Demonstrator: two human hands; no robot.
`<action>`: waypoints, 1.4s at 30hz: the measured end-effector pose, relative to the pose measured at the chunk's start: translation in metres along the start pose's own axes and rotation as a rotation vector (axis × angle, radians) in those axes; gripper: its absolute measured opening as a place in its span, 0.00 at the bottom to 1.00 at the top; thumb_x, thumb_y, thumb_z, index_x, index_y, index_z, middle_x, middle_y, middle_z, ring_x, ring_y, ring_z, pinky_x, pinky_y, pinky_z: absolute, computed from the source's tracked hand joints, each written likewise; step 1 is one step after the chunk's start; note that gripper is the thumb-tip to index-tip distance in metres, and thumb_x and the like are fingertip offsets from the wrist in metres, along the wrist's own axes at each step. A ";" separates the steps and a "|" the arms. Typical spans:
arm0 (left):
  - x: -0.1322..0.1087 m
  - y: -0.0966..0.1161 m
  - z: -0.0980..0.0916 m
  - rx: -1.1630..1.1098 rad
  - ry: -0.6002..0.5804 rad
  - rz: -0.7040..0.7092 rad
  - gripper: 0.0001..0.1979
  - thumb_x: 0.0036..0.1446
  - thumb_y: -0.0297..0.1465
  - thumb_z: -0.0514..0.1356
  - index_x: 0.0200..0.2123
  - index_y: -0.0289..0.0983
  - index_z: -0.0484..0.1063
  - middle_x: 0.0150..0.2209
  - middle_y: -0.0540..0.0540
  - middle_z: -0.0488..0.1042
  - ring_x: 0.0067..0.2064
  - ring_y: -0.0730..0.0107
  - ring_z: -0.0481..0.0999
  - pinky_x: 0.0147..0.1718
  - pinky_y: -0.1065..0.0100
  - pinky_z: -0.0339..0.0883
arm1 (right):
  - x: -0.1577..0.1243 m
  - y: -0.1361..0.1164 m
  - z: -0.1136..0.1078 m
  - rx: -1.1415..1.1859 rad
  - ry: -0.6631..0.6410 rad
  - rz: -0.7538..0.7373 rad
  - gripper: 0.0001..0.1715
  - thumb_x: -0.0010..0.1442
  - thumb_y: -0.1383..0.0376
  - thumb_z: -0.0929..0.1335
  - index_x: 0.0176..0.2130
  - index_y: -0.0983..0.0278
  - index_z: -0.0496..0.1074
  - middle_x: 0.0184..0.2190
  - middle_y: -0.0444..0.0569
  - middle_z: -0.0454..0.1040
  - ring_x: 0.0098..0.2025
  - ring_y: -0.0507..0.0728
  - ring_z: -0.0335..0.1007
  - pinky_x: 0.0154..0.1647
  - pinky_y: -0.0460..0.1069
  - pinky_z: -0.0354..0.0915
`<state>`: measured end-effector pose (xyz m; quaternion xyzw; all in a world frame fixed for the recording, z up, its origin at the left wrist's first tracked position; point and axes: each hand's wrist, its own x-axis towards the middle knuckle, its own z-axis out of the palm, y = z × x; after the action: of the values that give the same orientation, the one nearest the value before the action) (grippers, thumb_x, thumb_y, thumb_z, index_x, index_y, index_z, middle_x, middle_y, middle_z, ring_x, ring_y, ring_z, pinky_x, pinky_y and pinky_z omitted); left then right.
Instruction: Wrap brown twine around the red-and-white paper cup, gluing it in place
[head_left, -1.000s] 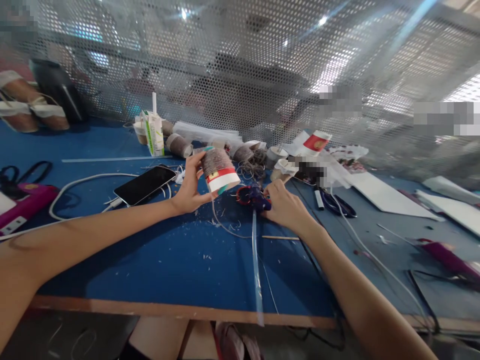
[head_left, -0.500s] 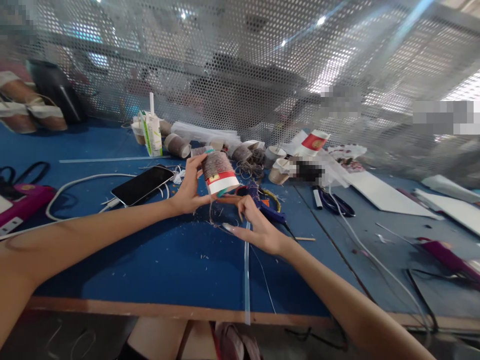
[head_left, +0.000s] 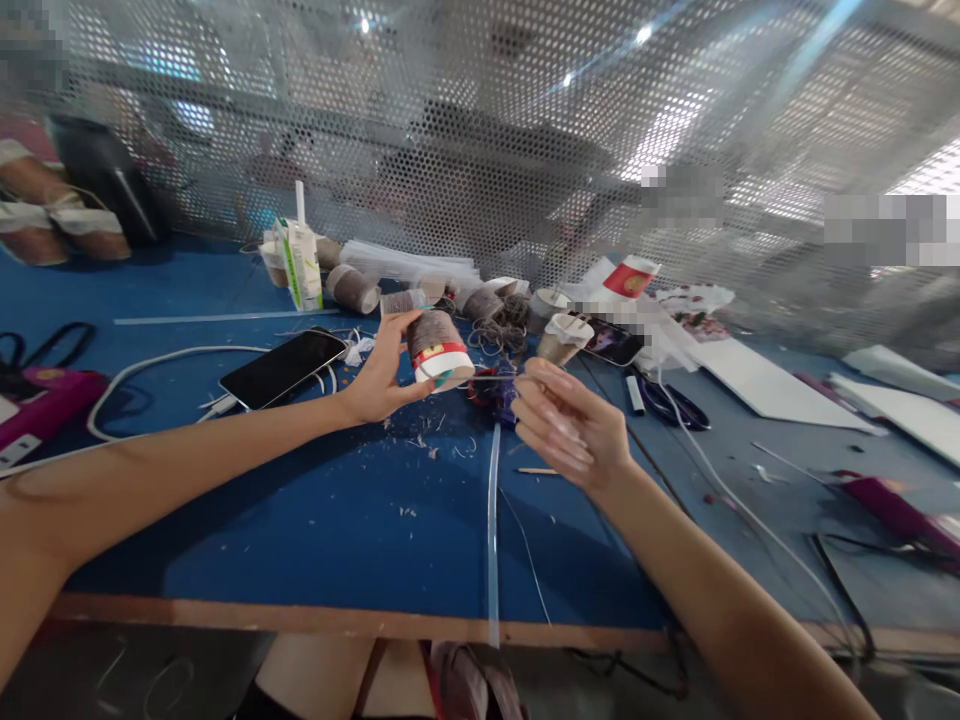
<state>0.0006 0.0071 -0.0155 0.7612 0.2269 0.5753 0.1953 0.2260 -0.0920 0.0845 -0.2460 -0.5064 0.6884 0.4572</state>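
My left hand [head_left: 379, 378] is closed around a paper cup [head_left: 441, 352], which lies tilted on its side in the air. Brown twine covers part of the cup, and a red and white band stays bare near one end. From the cup a strand of twine [head_left: 491, 378] runs taut to the right, pinched between the fingers of my right hand [head_left: 570, 420]. Behind that strand lies a blue glue gun [head_left: 504, 400], partly hidden by my right hand. A clear glue stick [head_left: 493, 540] extends from there to the table's front edge.
A phone [head_left: 285, 368] with a white cable lies left of my hands. Twine-wrapped cups [head_left: 352, 288], a drink carton [head_left: 302, 265] and a tangle of twine [head_left: 506, 322] stand behind. White boards [head_left: 780, 390] and a purple power strip [head_left: 892, 510] are at right. A perforated metal screen [head_left: 480, 180] rises at the back.
My right hand has moved right and up, away from the cup, drawing the twine strand straight. The cup has dropped slightly in my left hand.
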 end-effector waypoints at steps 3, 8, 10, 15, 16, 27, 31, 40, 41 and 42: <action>0.001 0.005 -0.004 -0.040 -0.127 0.005 0.41 0.52 0.49 0.65 0.65 0.44 0.54 0.57 0.37 0.59 0.59 0.47 0.66 0.54 0.44 0.70 | 0.005 -0.007 -0.011 0.008 0.159 -0.075 0.19 0.53 0.66 0.73 0.23 0.62 0.59 0.14 0.35 0.58 0.14 0.43 0.46 0.13 0.39 0.49; 0.002 0.009 -0.010 -0.195 -0.278 0.018 0.35 0.56 0.54 0.59 0.62 0.45 0.60 0.55 0.38 0.65 0.52 0.53 0.72 0.50 0.51 0.72 | 0.014 -0.002 -0.030 -0.123 0.370 -0.146 0.19 0.51 0.67 0.71 0.21 0.61 0.57 0.10 0.34 0.55 0.11 0.43 0.43 0.10 0.40 0.45; 0.003 0.009 -0.011 -0.247 -0.279 -0.022 0.34 0.57 0.56 0.56 0.60 0.43 0.62 0.54 0.39 0.68 0.49 0.55 0.74 0.48 0.52 0.72 | 0.016 0.005 -0.034 -0.260 0.472 -0.156 0.19 0.50 0.65 0.71 0.21 0.60 0.56 0.09 0.33 0.55 0.09 0.43 0.43 0.10 0.41 0.45; 0.005 0.005 -0.009 -0.354 -0.206 -0.184 0.33 0.57 0.58 0.52 0.54 0.41 0.67 0.54 0.40 0.72 0.55 0.51 0.73 0.54 0.50 0.68 | 0.017 0.021 -0.040 -0.785 0.602 -0.231 0.17 0.50 0.63 0.69 0.22 0.58 0.55 0.10 0.33 0.56 0.09 0.47 0.49 0.11 0.44 0.45; 0.005 0.004 -0.009 -0.369 -0.188 -0.209 0.32 0.57 0.58 0.52 0.53 0.41 0.68 0.54 0.40 0.72 0.55 0.50 0.72 0.55 0.50 0.67 | 0.017 0.022 -0.040 -0.955 0.576 -0.298 0.17 0.51 0.63 0.69 0.22 0.58 0.55 0.11 0.34 0.56 0.11 0.47 0.51 0.13 0.45 0.48; 0.005 0.009 -0.007 -0.227 -0.206 -0.137 0.32 0.51 0.43 0.65 0.58 0.44 0.63 0.56 0.40 0.67 0.55 0.52 0.71 0.52 0.51 0.70 | 0.009 0.021 -0.039 -1.779 0.324 -0.829 0.09 0.54 0.67 0.66 0.37 0.60 0.63 0.42 0.54 0.73 0.47 0.65 0.69 0.48 0.62 0.62; 0.007 0.011 -0.006 -0.068 -0.188 -0.046 0.36 0.48 0.38 0.68 0.60 0.43 0.61 0.55 0.40 0.66 0.57 0.52 0.70 0.54 0.50 0.69 | 0.006 0.022 -0.044 -1.486 0.334 -0.819 0.08 0.55 0.64 0.66 0.37 0.59 0.64 0.45 0.51 0.74 0.50 0.66 0.69 0.52 0.64 0.60; 0.008 0.014 -0.004 0.152 -0.191 0.117 0.39 0.44 0.40 0.70 0.59 0.40 0.61 0.53 0.39 0.69 0.55 0.52 0.70 0.55 0.48 0.68 | -0.005 0.032 -0.021 -1.296 -0.048 -0.667 0.10 0.59 0.61 0.63 0.43 0.56 0.62 0.57 0.50 0.73 0.58 0.66 0.63 0.56 0.67 0.58; 0.008 0.013 -0.003 0.155 -0.189 0.124 0.39 0.44 0.42 0.71 0.58 0.39 0.62 0.53 0.38 0.69 0.54 0.52 0.70 0.55 0.48 0.68 | -0.007 0.032 -0.017 -1.396 -0.099 -0.667 0.09 0.58 0.61 0.64 0.41 0.57 0.62 0.55 0.50 0.75 0.57 0.67 0.62 0.56 0.67 0.57; 0.008 0.012 -0.003 0.152 -0.187 0.132 0.40 0.44 0.44 0.71 0.58 0.39 0.62 0.53 0.38 0.69 0.54 0.52 0.70 0.55 0.48 0.68 | -0.009 0.032 -0.013 -1.483 -0.137 -0.667 0.08 0.57 0.61 0.64 0.39 0.57 0.62 0.53 0.49 0.76 0.57 0.67 0.61 0.55 0.66 0.56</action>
<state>0.0010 0.0014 -0.0016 0.8374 0.2000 0.4944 0.1194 0.2286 -0.0955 0.0494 -0.2785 -0.9038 0.0156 0.3244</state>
